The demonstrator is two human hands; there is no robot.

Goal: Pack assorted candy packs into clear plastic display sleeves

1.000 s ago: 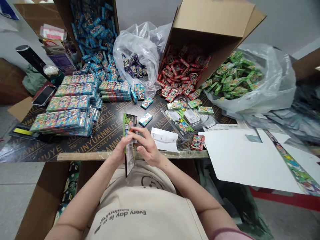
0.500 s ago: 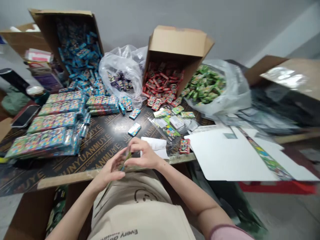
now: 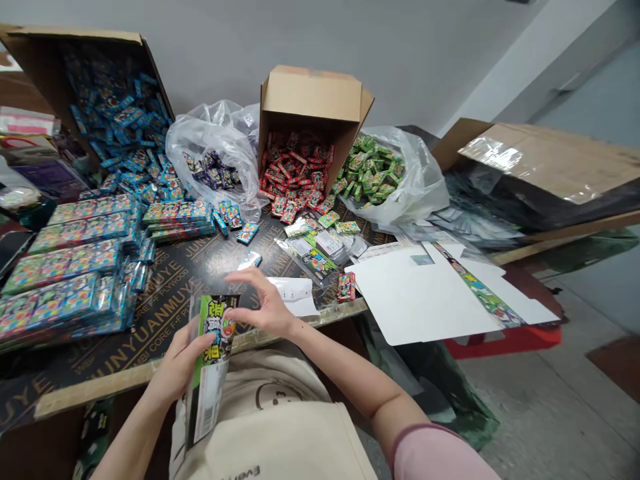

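Note:
My left hand (image 3: pixel 177 363) is closed around a printed plastic packaging bag (image 3: pixel 213 357), thumb across its front. The bag is black and green with large yellow characters and a white label panel, and it stands nearly upright at the table edge. My right hand (image 3: pixel 263 303) is curved at its top end. The right thumb touches the bag's upper front, while the fingers stay apart from it above the top edge. Just beyond that hand lies a small blue candy box (image 3: pixel 249 260), partly covered by the fingers. A white folded paper (image 3: pixel 293 293) lies right of it.
Stacks of packed blue candy boxes (image 3: pixel 75 267) fill the left. Behind stand cartons of blue boxes (image 3: pixel 127 117) and red boxes (image 3: pixel 295 167), beside bags of purple boxes (image 3: pixel 213 170) and green boxes (image 3: pixel 373 167). White cardboard sheets (image 3: pixel 400 300) overhang the table's right front edge.
The bag has turned from edge-on between my hands to showing its printed front. My left hand has moved left and down, my right hand slightly left. The view has swung right.

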